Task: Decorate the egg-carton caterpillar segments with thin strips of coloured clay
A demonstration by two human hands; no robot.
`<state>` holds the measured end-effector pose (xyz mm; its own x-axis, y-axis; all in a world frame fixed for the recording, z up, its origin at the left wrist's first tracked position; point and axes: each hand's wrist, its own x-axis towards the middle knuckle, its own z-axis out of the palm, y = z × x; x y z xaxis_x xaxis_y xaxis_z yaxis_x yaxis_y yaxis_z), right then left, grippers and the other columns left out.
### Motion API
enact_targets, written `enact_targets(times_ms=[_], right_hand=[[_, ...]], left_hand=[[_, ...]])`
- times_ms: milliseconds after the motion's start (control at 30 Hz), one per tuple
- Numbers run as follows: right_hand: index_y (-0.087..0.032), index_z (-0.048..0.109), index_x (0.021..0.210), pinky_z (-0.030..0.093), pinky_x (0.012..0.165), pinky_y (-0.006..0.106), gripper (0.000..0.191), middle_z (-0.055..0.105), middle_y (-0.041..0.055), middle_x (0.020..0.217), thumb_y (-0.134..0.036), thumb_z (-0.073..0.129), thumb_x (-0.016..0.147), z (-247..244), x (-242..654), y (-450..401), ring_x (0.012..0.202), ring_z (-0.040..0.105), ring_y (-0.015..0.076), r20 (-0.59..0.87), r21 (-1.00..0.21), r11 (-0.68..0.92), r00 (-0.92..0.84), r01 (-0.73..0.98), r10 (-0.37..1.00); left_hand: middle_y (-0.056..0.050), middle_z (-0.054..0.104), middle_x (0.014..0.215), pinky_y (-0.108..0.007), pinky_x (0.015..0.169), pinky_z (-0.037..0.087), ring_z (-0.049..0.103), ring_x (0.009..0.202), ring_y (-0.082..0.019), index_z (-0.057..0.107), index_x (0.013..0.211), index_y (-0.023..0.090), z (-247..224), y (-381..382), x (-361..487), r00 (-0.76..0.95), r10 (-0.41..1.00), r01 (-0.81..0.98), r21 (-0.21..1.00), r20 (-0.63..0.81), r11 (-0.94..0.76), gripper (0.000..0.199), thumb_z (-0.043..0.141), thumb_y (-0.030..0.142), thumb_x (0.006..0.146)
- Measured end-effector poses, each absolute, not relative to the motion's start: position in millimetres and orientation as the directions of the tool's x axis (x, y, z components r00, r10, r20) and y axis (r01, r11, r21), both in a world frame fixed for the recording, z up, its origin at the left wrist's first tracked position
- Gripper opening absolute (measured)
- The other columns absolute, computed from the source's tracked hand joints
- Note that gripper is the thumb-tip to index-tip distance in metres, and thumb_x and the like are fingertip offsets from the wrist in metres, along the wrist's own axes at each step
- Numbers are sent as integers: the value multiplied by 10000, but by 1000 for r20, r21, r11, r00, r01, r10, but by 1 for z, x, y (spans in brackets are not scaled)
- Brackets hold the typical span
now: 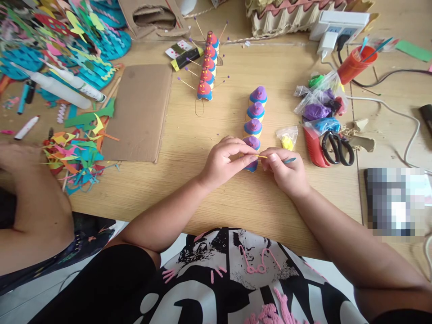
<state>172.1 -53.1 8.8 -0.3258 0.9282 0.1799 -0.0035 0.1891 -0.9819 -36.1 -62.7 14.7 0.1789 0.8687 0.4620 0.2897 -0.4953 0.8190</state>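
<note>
My left hand (229, 158) is closed in a pinch on a thin yellow strand (262, 156), which looks like modelling clay. The strand's other end meets the fingertips of my right hand (286, 173), which is also closed. A small blue modelling tool (290, 160) sticks out between the right fingers. Just behind both hands stands a row of egg-carton cups (255, 111) covered in purple and blue clay with little faces. The hands partly hide its near end. A small bag of yellow clay (287, 140) lies close behind my right hand.
A red-and-blue caterpillar (206, 67) with pins stands farther back. Scissors (337, 148), clay bags (317, 108) and a red cup (357, 64) are right. Cardboard (137, 112), paper scraps (74, 153) and glue bottles (56, 85) lie left. Another person's arm (37, 193) rests at far left.
</note>
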Motion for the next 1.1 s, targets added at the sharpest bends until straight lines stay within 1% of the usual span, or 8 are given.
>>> enact_targets(times_ms=[100,200,300,400,500,700,900,1100], right_hand=[[-213,803,869,459,575,281,482,635,-8,651,-670,687,971,3,173,-51,569,522,113,168,-985,150,-327,-80,930],[-222,808,993,485,577,274,418,651,-19,678,-626,815,887,2,172,-49,590,551,118,129,-988,90,-346,-127,929],[-220,786,977,503,580,264,390,698,-9,724,-564,894,828,5,169,-48,625,599,121,108,-989,63,-359,-136,927],[-222,765,934,528,596,265,373,715,-4,744,-548,907,821,8,167,-48,640,621,122,92,-988,40,-352,-150,931],[-222,739,875,532,595,261,355,689,-15,729,-528,911,823,10,165,-49,607,585,104,84,-982,24,-320,-185,944],[-227,721,850,463,528,256,384,602,-35,658,-570,892,829,9,166,-49,551,487,94,61,-987,14,-295,-157,953],[-229,720,859,513,563,263,382,651,-22,705,-563,901,820,8,165,-49,582,539,99,74,-987,25,-308,-158,948],[-213,741,859,546,593,257,334,704,-13,736,-503,905,837,7,166,-49,602,584,95,88,-983,31,-320,-180,943]], left_hand=[[-15,825,902,-365,917,559,727,898,-170,831,916,268,16,-63,-37,138,879,281,833,456,-476,156,782,403,978],[-23,810,893,-366,900,560,716,878,-170,816,888,255,15,-62,-37,86,899,273,858,429,-435,229,762,456,985],[-23,800,884,-362,892,558,709,858,-164,805,871,245,13,-62,-36,47,905,255,871,423,-421,267,767,487,975],[-15,797,875,-345,880,555,706,852,-154,807,873,245,12,-62,-36,48,902,237,873,428,-427,234,780,456,970],[-17,797,873,-333,859,557,704,858,-153,811,883,245,13,-62,-36,68,906,230,878,417,-421,227,777,451,973],[-29,798,880,-330,831,560,695,863,-159,811,891,248,14,-62,-36,82,923,225,895,377,-386,274,768,507,971],[-32,790,893,-317,797,560,695,847,-150,810,905,239,11,-62,-35,74,937,172,921,342,-350,305,771,535,965],[-32,781,894,-294,752,547,684,819,-137,813,928,231,8,-62,-34,66,950,113,944,304,-310,342,774,570,953]])
